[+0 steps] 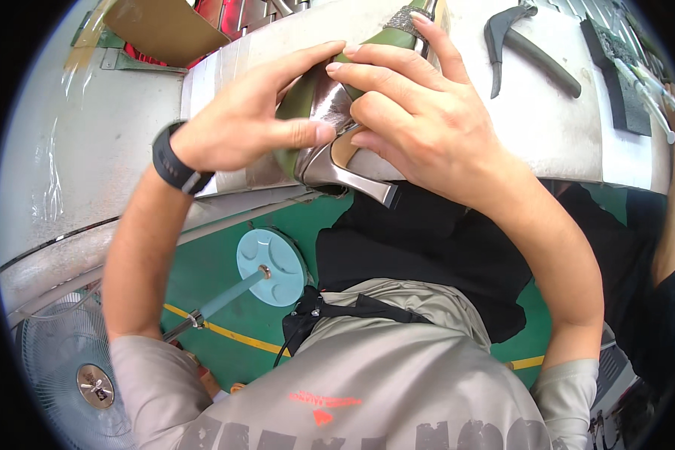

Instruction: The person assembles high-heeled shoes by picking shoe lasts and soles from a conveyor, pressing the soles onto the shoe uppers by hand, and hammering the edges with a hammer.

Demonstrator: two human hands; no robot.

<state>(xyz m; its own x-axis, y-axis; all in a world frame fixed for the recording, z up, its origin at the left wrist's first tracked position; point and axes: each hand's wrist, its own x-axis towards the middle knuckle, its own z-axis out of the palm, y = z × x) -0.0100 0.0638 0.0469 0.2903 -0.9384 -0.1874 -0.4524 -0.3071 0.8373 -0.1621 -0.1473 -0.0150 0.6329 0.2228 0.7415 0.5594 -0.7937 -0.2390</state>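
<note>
**Two hands on a high-heeled shoe at the near edge of the bench**

We first note the writing: the grey shirt bears a small line of red-orange lettering above a mark of the same colour, with large dark characters lower down. The hub badge of the pedestal fan is too small for us to make out.

We see the green and metallic high-heeled shoe at the near edge of the bench, between the two hands. Its glittering band lies toward the far edge; its slender heel projects past the near edge. We cannot tell whether its underside touches the bench.

The left hand holds the shoe from the left, thumb on the metallic surface and fingers apart from it along the far side, partly hidden. The right hand grips from the right with bent fingers on top, the index near the band and the thumb by the arch below.

To the right, we find a hammer lying well apart from the hands, with pale bench top between it and the near edge. Farther right, a dark block stands near the right end, beside a co-worker's forearm.
</note>
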